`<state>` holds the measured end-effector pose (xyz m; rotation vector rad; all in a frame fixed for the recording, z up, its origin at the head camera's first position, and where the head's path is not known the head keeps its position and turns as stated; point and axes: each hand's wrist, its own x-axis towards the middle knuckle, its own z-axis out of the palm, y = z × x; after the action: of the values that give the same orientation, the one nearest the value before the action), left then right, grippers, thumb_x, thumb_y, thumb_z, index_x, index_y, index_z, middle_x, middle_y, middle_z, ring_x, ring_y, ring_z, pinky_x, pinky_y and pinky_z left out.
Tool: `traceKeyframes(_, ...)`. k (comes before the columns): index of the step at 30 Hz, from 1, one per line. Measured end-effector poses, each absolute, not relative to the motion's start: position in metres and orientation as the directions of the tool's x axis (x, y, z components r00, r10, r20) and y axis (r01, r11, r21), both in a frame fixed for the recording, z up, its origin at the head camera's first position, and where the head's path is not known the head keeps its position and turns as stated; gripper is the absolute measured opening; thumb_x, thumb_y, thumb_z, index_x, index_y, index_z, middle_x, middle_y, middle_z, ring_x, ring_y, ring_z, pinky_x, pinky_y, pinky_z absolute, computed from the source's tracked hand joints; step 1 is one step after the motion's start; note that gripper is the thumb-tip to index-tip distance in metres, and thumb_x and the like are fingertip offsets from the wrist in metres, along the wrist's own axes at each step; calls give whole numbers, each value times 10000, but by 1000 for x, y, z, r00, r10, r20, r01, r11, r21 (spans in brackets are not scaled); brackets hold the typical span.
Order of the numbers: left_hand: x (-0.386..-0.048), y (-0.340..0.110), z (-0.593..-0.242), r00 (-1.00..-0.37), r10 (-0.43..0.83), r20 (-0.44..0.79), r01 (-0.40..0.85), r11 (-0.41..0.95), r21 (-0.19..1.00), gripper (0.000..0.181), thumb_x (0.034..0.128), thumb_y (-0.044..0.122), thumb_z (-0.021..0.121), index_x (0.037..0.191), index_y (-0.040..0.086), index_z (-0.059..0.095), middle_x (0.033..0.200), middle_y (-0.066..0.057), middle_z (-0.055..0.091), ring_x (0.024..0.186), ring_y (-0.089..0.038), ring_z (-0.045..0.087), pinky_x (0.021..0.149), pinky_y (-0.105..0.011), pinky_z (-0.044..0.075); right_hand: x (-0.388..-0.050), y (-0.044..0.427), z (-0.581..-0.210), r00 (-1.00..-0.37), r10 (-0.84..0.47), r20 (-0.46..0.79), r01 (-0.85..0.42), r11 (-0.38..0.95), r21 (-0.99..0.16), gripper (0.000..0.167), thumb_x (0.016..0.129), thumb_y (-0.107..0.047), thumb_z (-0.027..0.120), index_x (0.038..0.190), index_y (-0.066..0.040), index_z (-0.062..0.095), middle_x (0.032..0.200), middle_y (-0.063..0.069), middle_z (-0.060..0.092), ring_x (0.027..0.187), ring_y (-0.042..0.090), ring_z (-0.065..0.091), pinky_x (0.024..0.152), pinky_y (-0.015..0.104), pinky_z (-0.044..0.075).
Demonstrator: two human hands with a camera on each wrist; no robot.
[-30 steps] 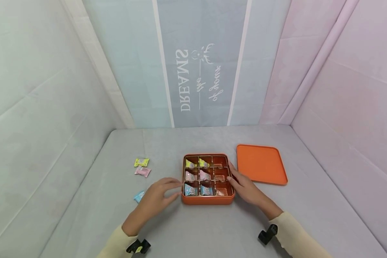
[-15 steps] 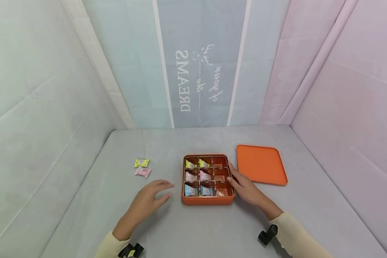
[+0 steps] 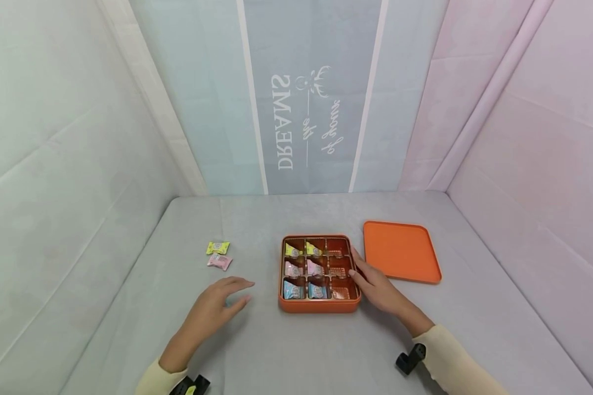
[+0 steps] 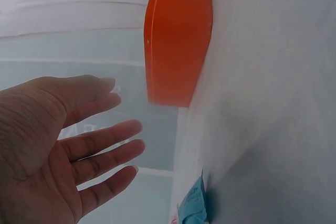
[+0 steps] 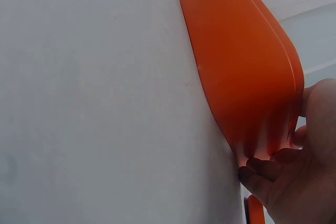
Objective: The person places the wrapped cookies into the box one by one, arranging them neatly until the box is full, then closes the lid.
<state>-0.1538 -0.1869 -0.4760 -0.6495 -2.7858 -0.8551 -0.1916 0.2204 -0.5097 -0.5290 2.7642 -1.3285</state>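
An orange box (image 3: pixel 319 306) with a divided tray stands mid-table. Its left and middle columns hold yellow candies (image 3: pixel 313 249), pink candies (image 3: pixel 315 268) and blue candies (image 3: pixel 318 291); the right column's compartments are bare. My right hand (image 3: pixel 380 291) holds the box's right side, thumb over the rim and fingers against the outer wall. Left of the box, my left hand (image 3: pixel 207 310) hovers with spread, relaxed fingers and nothing in them. A loose blue candy (image 4: pixel 193 205) lies near it in the left wrist view, mostly hidden by the hand in the head view.
A loose yellow candy (image 3: pixel 218 248) and a pink candy (image 3: pixel 219 261) lie close together at the left, beyond my left hand. The flat orange lid (image 3: pixel 402 252) lies right of the box, close to my right hand. Fabric walls enclose the table at the sides and back.
My left hand has drawn back from the box's left side, moving left and slightly toward me, and now covers most of the loose blue candy. My right hand stays on the box.
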Motion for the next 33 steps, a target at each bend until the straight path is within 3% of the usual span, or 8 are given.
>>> traceKeyframes(10, -151, -200, -480, -897, 360, 257, 441, 756, 483, 293, 891, 200, 806, 1179, 163, 769, 1202, 38, 702, 1119, -194, 663, 927, -446, 552, -192, 221, -510, -941, -317, 119, -293, 583, -758, 654, 1101, -243, 465, 1630, -82, 117, 1678, 74, 161, 1523, 293, 194, 1172, 554, 267)
traceKeyframes(22, -146, -218, -477, -904, 402, 143, 418, 767, 486, 334, 900, 145, 784, 1231, 122, 743, 1274, -66, 668, 1190, -304, 623, 970, -505, 520, -192, 221, -507, -940, -321, 115, -291, 580, -760, 649, 1103, -234, 457, 1627, -64, 114, 1679, 113, 154, 1531, 303, 167, 1174, 572, 244)
traceKeyframes(33, -148, -225, -483, -910, 412, 48, 394, 822, 410, 489, 798, 107, 866, 1262, 99, 715, 1334, -185, 609, 1210, -387, 593, 949, -537, 522, -191, 220, -505, -940, -322, 114, -291, 579, -761, 649, 1102, -229, 461, 1625, -62, 115, 1678, 117, 157, 1529, 302, 171, 1173, 577, 247)
